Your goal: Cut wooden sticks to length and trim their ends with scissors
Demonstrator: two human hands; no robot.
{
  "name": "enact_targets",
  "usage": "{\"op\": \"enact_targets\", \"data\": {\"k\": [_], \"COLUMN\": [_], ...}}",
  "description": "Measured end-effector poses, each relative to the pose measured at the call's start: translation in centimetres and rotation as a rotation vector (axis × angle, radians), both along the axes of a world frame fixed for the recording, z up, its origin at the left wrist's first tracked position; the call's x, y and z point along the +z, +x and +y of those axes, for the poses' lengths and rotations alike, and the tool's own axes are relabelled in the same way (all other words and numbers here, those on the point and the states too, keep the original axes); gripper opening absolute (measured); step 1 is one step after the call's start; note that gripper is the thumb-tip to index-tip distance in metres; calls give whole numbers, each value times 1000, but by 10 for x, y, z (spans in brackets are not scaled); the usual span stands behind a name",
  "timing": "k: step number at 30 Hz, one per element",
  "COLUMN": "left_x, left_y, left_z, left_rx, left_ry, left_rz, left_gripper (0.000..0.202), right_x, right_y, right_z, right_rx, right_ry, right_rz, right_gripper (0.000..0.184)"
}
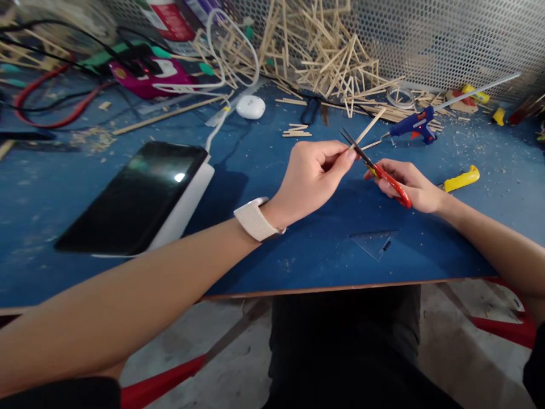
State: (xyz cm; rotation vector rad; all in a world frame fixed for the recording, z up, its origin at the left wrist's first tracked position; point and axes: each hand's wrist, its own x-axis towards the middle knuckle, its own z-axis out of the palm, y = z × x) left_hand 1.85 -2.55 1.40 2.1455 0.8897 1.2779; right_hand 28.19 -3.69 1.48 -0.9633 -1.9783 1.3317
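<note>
Broadly, a blue table (298,255) fills the view, seen from above by the person seated at it. A tangled pile of thin sticks (323,51) lies along the far edge against a perforated metal wall. A dark phone (136,196) rests on a white block at the near left, and a blue glue gun (413,125) lies far right, well apart from the hands.

Both bare forearms reach in from the near edge and meet above the middle of the table. The left hand (310,179), with a pale band (255,218) on its wrist, is clenched in a pinch, thumb and fingertips grasping the near end of a wooden stick (371,125). The right hand (413,182) is closed around the red handles of a pair of scissors (372,165).

The stick's long axis runs from the left fingertips up and away to the right, toward the glue gun. The scissors run the other diagonal, from the right hand up and to the left. Their dark blades stand parted and cross the stick just beside the left fingertips, so the stick sits between the blades. Its long free end lies beyond them.

A yellow-handled tool (462,179) lies just right of the right hand.
</note>
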Motion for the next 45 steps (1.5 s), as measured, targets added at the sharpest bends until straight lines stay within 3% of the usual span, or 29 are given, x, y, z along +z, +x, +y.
{"op": "enact_targets", "data": {"k": [9,14,18,22,26,30,34,39,45], "left_x": [-2,-4,-3,0,7,10,2,-1,7], "left_y": [-3,-3,-1,0,1,0,-3,-4,-2], "left_z": [6,10,11,15,19,21,27,26,10], "left_rx": [-2,3,-73,-240,-363,-381,-392,-408,-304], "left_ry": [70,26,-164,-502,-709,-709,-651,-581,-442], "left_rz": [31,10,-123,-281,-257,-197,-163,-184,-210], "left_gripper": [39,39,31,33,41,41,50,45,41], "right_x": [-3,-7,-10,-14,-15,-16,-19,-18,-10], "right_y": [2,2,3,4,4,6,7,6,3], "right_z": [3,6,9,9,10,13,16,15,8], "right_rx": [-17,-37,-44,-54,-50,-46,-56,-75,-88], "right_ry": [21,48,44,36,27,-20,-93,-117,-54], "right_rz": [-31,9,26,37,64,122,161,176,66], "right_gripper": [71,66,63,65,60,59,57,56,56]}}
